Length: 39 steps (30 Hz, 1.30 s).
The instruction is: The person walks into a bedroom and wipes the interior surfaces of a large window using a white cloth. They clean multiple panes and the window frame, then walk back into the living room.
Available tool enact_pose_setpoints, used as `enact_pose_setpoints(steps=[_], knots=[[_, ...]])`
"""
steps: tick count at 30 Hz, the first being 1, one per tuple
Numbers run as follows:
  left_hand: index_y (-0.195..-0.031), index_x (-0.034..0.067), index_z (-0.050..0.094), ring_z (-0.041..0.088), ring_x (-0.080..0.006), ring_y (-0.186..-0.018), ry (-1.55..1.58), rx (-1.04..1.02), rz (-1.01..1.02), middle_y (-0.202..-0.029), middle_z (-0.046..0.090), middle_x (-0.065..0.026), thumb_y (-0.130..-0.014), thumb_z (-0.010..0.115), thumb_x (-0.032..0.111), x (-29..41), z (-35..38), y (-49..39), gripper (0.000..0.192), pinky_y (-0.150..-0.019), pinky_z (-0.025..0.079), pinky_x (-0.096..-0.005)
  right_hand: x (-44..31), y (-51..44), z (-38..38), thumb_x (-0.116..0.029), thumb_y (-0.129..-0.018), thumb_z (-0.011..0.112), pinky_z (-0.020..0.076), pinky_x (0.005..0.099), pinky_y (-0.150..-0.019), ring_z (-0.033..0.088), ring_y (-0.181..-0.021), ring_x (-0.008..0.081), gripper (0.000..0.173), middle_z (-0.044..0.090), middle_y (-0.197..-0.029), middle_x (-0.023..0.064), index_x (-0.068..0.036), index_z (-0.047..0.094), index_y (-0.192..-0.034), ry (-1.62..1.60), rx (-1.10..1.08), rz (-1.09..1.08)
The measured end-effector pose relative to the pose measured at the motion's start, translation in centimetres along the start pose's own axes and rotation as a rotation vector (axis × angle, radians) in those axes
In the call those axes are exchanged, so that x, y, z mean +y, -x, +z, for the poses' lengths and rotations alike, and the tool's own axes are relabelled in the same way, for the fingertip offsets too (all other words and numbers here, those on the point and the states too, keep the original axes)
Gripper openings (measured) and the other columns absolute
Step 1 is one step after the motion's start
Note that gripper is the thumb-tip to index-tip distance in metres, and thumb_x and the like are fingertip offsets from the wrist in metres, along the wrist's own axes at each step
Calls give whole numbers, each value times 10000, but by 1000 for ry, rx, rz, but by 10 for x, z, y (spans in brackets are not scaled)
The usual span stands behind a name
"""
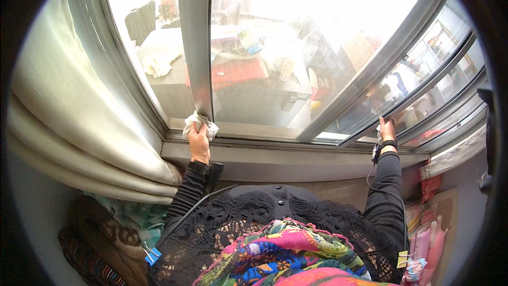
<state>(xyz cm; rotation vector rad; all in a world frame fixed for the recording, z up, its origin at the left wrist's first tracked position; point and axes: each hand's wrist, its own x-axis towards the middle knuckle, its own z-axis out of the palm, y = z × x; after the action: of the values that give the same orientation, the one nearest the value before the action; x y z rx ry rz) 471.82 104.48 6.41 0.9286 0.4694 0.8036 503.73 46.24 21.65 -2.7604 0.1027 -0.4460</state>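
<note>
My left hand grips a crumpled white cloth and presses it to the foot of an upright metal window frame bar, just above the sill track. On the right, my right hand is at the lower part of another slanting frame bar. A scrap of white cloth shows at its inner edge, mostly hidden by the fingers. Between the hands spans a sliding window pane with fine mesh over it. Below runs the pale window sill.
A thick cream curtain hangs at the left, close to my left arm. Cables run along both sleeves, with a small device at my right wrist. Beyond the glass stands a cluttered table. Pink soft items lie at lower right.
</note>
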Motion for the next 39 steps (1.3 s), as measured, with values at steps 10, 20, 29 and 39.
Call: enact_pose_setpoints(steps=[10,20,29,39], knots=[[-1184,-18,553,554,-100,-876,-368,-43,184,-1001,602,-14,-888,547,6,-25,-21,-13,297,-780,455,-247,18,-10,7,-450,-883,560,420,450,-907,533,-1088,424,574,582,-1150,260,12,471,-1211,29,-41,-30],[-1114,-26,589,556,-83,-859,-475,-96,210,-987,624,-6,-884,567,26,-29,-36,-14,237,-793,438,-224,29,-14,12,-493,-886,510,427,459,-893,537,-1083,420,579,596,-1130,250,-52,481,-1260,61,-47,-42],[-1055,-20,629,559,-117,-829,-565,-152,186,-926,593,-34,-841,608,36,-42,-40,-16,223,-764,448,-252,51,-25,20,-464,-897,517,436,470,-863,536,-1061,437,521,598,-1117,255,-39,509,-1198,85,-17,-28],[-1059,-33,625,580,-102,-851,-640,-207,164,-925,632,-27,-838,605,21,-75,-39,-19,228,-764,460,-248,76,-34,33,-434,-910,522,427,428,-903,519,-1109,417,551,581,-1161,256,15,497,-1228,-37,-15,-35]])
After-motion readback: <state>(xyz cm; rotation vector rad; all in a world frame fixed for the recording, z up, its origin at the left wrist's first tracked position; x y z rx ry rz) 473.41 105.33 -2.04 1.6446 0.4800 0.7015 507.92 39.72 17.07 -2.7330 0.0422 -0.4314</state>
